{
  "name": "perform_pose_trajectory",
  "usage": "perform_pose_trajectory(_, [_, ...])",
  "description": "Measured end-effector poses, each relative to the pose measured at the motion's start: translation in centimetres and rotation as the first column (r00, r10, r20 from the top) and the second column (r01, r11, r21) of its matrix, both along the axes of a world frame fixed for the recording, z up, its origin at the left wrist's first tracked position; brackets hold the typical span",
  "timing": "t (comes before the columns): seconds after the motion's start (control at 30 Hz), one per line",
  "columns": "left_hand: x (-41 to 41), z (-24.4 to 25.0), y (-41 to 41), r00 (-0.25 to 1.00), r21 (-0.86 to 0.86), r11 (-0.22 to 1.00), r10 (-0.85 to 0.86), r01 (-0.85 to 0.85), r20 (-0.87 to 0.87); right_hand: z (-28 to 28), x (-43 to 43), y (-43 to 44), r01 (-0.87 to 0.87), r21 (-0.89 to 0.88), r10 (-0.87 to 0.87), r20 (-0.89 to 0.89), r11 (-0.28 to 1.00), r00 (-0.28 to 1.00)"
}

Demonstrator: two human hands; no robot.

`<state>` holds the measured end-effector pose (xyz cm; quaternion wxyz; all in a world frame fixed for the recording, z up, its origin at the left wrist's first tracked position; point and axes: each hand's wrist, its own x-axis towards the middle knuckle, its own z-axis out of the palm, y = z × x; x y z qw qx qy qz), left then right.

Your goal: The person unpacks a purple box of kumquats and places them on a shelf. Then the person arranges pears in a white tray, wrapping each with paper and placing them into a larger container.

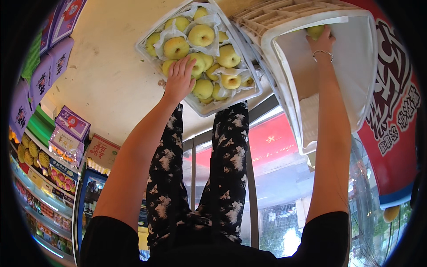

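A shallow white plastic crate (213, 112) on the floor holds many yellow-green pears (201, 35), some wrapped in thin white paper. My left hand (180, 75) rests on pears near the crate's left side, its fingers slightly spread; whether it grips one cannot be told. On the right, my right hand (322, 41) holds a single yellow-green pear (315, 31) inside a deeper white plastic crate (370, 66) with a pale lining, near its far wall. A silvery bracelet circles the right wrist.
Beige lattice-sided crates (253, 20) stand beyond the lined one. A red printed panel (390, 133) borders it at right. Purple boxes (46, 71) line the left, above durians (32, 153) and stocked shelves (50, 213). A glass front with a red welcome mat (273, 140) lies near my legs.
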<state>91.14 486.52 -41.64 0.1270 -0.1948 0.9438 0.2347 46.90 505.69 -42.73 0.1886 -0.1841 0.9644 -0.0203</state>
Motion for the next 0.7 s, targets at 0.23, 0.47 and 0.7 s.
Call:
perform_pose_trajectory(0.23, [-2.0, -0.5, -1.1, 1.0, -0.029, 0.999, -0.014, 0.014, -0.005, 1.2, 0.4, 2.0, 0.295, -0.367, -0.262, 0.136, 0.882, 0.955])
perform_pose_trajectory(0.47, [-2.1, -0.4, -1.3, 0.995, 0.023, 0.996, 0.087, -0.086, -0.054, 25.1, 13.3, 3.8, 0.826, -0.494, 0.362, 0.848, 0.272, 0.388])
perform_pose_trajectory(0.7, [-3.6, -1.1, -1.9, 0.994, 0.057, 0.994, 0.1, -0.097, -0.051, 13.0, 29.2, -3.1, 0.8, 0.162, -0.126, 0.986, 0.578, -0.109])
